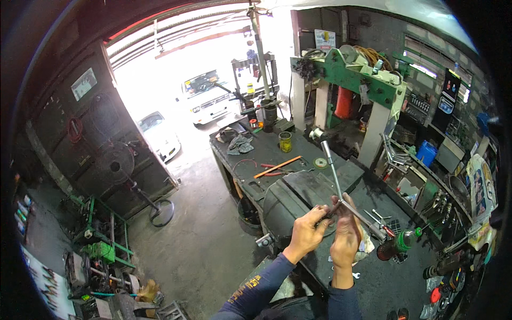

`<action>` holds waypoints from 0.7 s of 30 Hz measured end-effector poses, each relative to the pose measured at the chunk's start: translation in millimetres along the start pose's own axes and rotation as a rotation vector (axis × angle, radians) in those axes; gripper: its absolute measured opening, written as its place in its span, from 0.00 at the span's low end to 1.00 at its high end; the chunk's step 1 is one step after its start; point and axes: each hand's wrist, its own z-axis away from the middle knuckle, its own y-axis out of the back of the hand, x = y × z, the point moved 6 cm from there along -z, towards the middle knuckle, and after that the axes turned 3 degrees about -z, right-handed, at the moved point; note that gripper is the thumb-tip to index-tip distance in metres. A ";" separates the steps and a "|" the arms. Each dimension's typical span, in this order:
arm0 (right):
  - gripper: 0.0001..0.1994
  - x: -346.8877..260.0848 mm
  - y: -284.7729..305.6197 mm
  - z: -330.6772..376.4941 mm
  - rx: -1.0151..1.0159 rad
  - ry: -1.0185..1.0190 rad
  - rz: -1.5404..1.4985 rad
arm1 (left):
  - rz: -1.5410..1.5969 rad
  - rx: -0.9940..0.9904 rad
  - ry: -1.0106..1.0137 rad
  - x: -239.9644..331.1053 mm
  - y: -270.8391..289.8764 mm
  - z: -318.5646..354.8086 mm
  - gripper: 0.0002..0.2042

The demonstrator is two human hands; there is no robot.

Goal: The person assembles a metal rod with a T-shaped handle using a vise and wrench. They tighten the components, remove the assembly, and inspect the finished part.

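Above the dark workbench I hold a chrome socket wrench (334,176) with long arms that meet at my fingers. One arm points up and away; the other slopes down to the right and ends in a thick socket (377,231). My left hand (308,230) is closed, its fingertips pinching at the place where the arms meet. My right hand (346,240) grips the wrench from the right, just beside the left. What lies between my fingertips is partly hidden. Below and beyond my hands is the large grey bench vise (290,194).
On the bench lie an orange strip (277,166), red-handled pliers (273,173), a yellow can (285,142), a tape roll (320,163) and a rag (241,145). A dark bottle with a green cap (397,245) stands right of my hands. A green press frame (346,72) rises behind.
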 end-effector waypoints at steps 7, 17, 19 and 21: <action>0.25 48.6 -45.1 -59.8 -0.710 -0.836 -0.479 | -0.002 -0.041 0.123 3.1 13.5 -2.0 0.16; 0.35 49.4 -31.2 -54.7 -0.421 -0.856 -0.477 | -0.062 0.005 0.049 21.4 12.7 4.7 0.13; 0.33 42.6 -47.7 -56.0 -0.717 -0.800 -0.395 | -0.021 -0.039 0.114 9.2 10.5 7.6 0.13; 0.27 29.9 -29.2 -48.4 -0.422 -0.604 -0.335 | 0.063 -0.021 0.159 9.8 11.2 6.9 0.14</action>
